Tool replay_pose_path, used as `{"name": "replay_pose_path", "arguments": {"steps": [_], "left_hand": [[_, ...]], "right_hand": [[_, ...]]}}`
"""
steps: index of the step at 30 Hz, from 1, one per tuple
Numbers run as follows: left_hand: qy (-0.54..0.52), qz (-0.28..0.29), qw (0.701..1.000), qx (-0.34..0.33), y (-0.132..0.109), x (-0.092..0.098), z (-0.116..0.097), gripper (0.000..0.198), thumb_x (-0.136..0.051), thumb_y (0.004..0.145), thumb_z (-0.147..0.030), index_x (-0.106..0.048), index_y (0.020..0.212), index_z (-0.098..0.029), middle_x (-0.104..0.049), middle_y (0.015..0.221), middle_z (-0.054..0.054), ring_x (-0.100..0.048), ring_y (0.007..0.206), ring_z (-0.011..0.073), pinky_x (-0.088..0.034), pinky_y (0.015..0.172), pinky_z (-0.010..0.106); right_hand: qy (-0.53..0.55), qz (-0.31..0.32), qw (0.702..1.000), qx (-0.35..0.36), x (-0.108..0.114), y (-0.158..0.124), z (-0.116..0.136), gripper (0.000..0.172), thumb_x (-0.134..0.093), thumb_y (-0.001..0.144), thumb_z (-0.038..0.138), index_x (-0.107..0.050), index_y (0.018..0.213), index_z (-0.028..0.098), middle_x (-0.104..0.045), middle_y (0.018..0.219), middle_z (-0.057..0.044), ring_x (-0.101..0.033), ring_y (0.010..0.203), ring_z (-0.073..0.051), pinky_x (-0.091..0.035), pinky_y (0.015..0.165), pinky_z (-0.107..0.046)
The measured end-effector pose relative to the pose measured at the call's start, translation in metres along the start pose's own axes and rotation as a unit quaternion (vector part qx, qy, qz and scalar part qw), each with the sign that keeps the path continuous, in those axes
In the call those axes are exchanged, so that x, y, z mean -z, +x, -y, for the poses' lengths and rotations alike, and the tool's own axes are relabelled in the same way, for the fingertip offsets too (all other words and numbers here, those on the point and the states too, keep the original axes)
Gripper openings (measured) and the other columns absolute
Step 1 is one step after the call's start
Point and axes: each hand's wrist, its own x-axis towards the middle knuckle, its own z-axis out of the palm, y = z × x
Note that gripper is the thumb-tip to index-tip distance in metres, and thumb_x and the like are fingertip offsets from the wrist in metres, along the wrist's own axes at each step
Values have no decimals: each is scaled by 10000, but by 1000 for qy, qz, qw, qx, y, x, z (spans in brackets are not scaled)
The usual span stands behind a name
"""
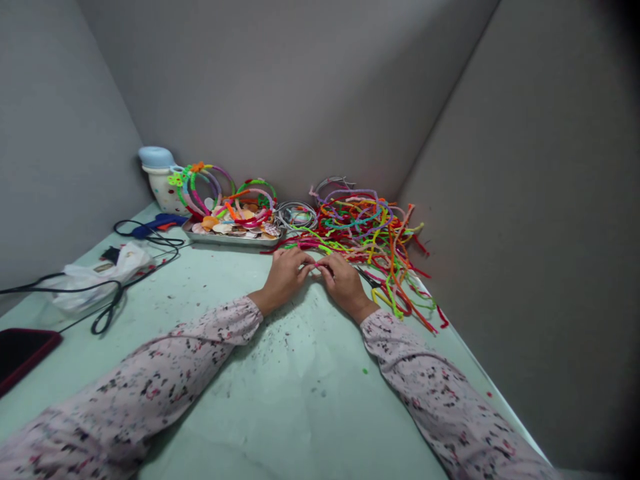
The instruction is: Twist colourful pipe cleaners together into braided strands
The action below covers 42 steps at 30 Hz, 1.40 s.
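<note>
While both hands meet on the table, left hand and right hand pinch a short pink pipe cleaner together, just before the pipe-cleaner heap. Loose strands could snag the piece.

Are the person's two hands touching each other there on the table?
Touching. The head view shows the fingertips of the left hand and right hand meeting around a small pink piece, with no gap, just in front of the pile of pipe cleaners.
</note>
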Motion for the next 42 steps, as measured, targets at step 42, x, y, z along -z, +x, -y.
{"name": "replay_pose_path", "arguments": {"steps": [42], "left_hand": [[29,32,999,-15,0,-1,0,237,-414,951,-290,-627,892,-204,-624,899,42,-539,948,205,-303,896,401]], "right_hand": [[-8,7,1000,3,0,0,0,144,-474,932,195,-611,977,206,-613,922,-71,-568,892,-208,-476,800,-332]]}}
